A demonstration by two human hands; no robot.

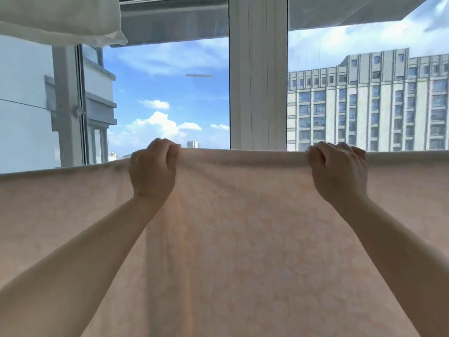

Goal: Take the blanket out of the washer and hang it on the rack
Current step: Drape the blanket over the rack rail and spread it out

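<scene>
A pale peach blanket (pixel 243 239) with a faint lighter pattern hangs as a broad sheet across the lower part of the view, its top folded over in a long horizontal line that runs from the left edge to the right edge. What the fold rests on is hidden under the cloth, so whether a rack bar lies beneath cannot be told.

Both bare forearms reach up and forward from the lower corners, almost straight, with the backs of the hands facing the camera. The left hand (pixel 152 170) is closed around the top fold, fingers curled over its far side and knuckles up, bunching the fabric into small creases below. The right hand (pixel 339 170) grips the same fold in the same manner, well apart from the left, fingers wrapped over the edge.

Behind the blanket stands a white window frame (pixel 258 74), its upright post between the two hands. Through the glass are blue sky with white clouds and a grey multi-storey building (pixel 369 103) on the right. A white cloth (pixel 60 18) hangs in the upper left corner.
</scene>
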